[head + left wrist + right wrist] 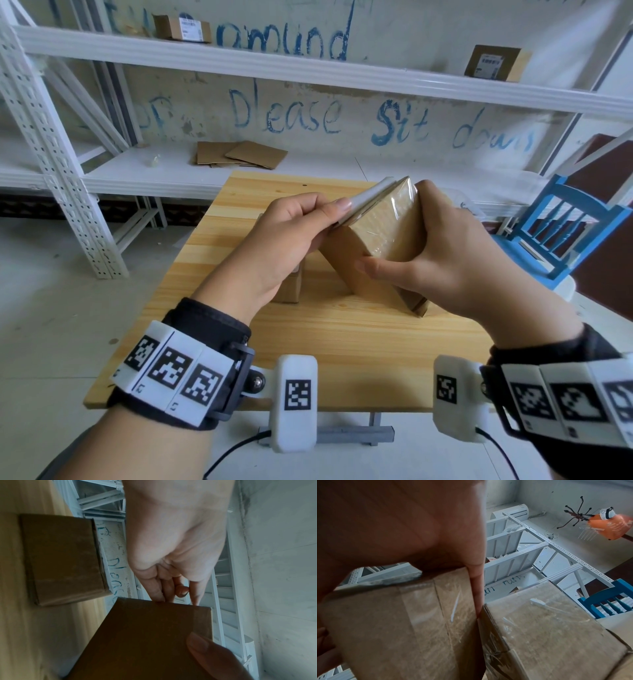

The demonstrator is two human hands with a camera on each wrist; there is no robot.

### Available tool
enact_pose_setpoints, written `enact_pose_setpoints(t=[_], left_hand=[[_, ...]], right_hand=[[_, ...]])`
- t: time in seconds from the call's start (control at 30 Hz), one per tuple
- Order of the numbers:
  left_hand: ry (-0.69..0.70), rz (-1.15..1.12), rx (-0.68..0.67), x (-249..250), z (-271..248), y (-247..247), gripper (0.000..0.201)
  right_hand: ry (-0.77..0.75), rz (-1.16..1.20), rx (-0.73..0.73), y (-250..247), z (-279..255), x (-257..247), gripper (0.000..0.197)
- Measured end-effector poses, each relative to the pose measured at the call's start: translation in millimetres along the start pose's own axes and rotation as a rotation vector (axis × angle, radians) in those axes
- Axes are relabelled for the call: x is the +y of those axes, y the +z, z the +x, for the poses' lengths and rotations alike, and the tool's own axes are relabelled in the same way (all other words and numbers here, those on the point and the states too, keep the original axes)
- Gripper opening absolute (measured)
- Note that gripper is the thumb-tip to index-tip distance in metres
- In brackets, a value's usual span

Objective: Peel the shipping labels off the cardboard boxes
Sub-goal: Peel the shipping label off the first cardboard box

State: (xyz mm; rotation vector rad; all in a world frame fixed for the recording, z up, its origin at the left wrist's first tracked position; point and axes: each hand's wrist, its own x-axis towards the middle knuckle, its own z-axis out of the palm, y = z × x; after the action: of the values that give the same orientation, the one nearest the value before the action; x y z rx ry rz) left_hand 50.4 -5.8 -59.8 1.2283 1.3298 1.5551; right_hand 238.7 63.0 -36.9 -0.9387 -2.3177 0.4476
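A taped brown cardboard box [346,260] stands tilted on the wooden table [342,359]. My right hand [394,233] grips it, thumb on the near face and fingers over the far side. My left hand [337,212] pinches a white shipping label [368,197] that is lifted off the box's upper face. In the left wrist view my left fingers [159,593] meet the top edge of the held box [145,642]. In the right wrist view my fingers [476,588] wrap the box [402,622]. How much of the label still sticks is hidden.
A second small box [291,284] sits under my left hand, and another taped box [547,628] lies beside the held one. White shelving behind holds flat cardboard [239,156] and two labelled boxes [181,29] [493,63]. A blue chair [565,233] stands at the right.
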Motion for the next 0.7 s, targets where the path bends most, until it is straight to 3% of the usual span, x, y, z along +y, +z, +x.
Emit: enact_pose_setpoints(t=[0.13,0.7], left_hand=[[0.007,-0.011,-0.001,-0.1,-0.5,1.0,0.02],[0.036,-0.007,-0.019,-1.9,1.5,-0.8,0.019]], right_hand=[[0.005,0.008,0.003,0.2,0.6,1.6,0.075],[-0.006,-0.014,0.009,2.0,1.0,0.8,0.074]])
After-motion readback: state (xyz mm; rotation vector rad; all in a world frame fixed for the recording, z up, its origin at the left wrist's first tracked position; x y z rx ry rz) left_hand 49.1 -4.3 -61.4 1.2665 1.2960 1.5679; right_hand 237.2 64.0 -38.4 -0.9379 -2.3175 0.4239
